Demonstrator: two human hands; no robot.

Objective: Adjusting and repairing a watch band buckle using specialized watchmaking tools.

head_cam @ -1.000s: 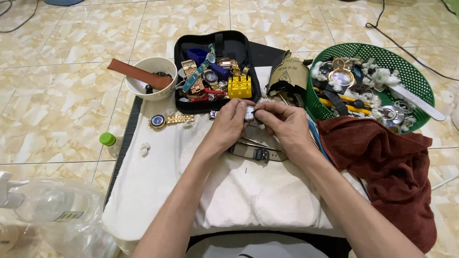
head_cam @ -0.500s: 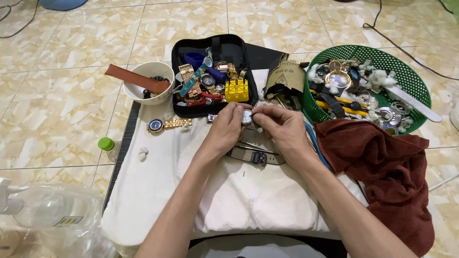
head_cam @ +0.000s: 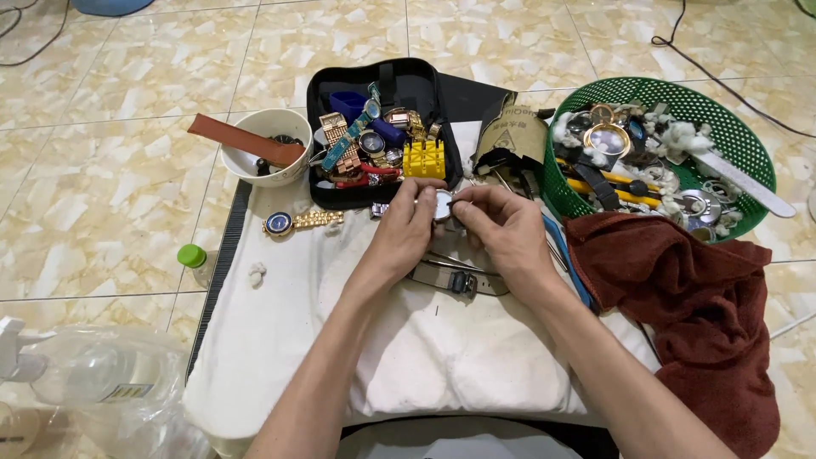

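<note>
My left hand [head_cam: 406,229] and my right hand [head_cam: 503,228] meet over a white cloth [head_cam: 280,340] and pinch a small round silver watch case [head_cam: 443,205] between their fingertips. A grey watch strap with a buckle [head_cam: 459,279] lies on the cloth just under my hands. A gold-banded watch with a blue dial [head_cam: 293,223] rests to the left of my left hand.
An open black case [head_cam: 393,78] holds several watches and a yellow block [head_cam: 423,158]. A white bowl [head_cam: 263,146] with a brown strap sits left of it. A green basket [head_cam: 705,106] of parts and a dark red towel [head_cam: 697,314] are right. A clear bottle [head_cam: 93,370] lies lower left.
The view has shifted slightly. Both hands stay together on the watch case, with only small finger movements.
</note>
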